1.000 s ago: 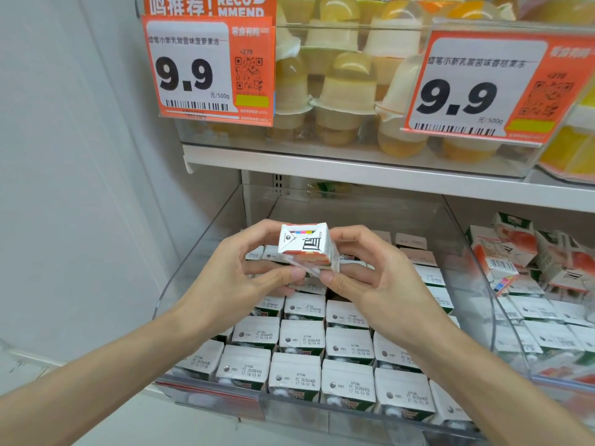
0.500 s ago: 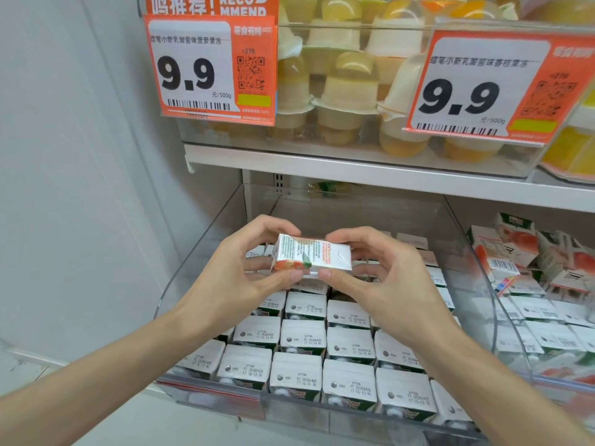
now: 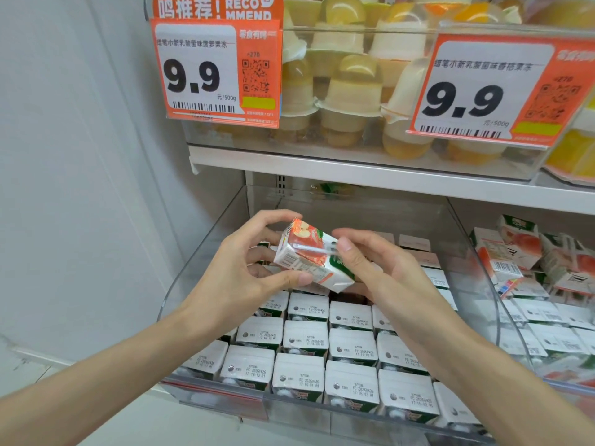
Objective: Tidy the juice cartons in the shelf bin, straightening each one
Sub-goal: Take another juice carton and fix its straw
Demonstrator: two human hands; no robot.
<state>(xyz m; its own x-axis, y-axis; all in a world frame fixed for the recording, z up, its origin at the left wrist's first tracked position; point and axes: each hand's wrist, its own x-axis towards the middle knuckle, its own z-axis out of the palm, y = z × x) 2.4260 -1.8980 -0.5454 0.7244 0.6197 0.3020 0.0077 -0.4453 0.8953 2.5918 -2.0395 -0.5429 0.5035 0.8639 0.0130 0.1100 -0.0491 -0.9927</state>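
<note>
A small juice carton (image 3: pixel 309 257) with an apple picture and a straw on its side hangs tilted above the clear shelf bin (image 3: pixel 199 252). My left hand (image 3: pixel 244 272) grips its left end between thumb and fingers. My right hand (image 3: pixel 376 268) pinches its right end, thumb on the straw side. Below them, several upright cartons (image 3: pixel 306 339) stand in neat rows inside the bin, white tops with date stamps facing up.
A neighbouring bin (image 3: pixel 515 336) on the right holds several cartons, some lying tumbled (image 3: pixel 505 249) at the back. The shelf above (image 3: pixel 354 170) carries jelly cups and two orange 9.9 price tags (image 3: pixel 215 72). A white wall (image 3: pixel 80 188) closes the left side.
The carton has been turned in both hands: first its end faced me, then a long side, now the apple face with the straw shows, tilted down to the right.
</note>
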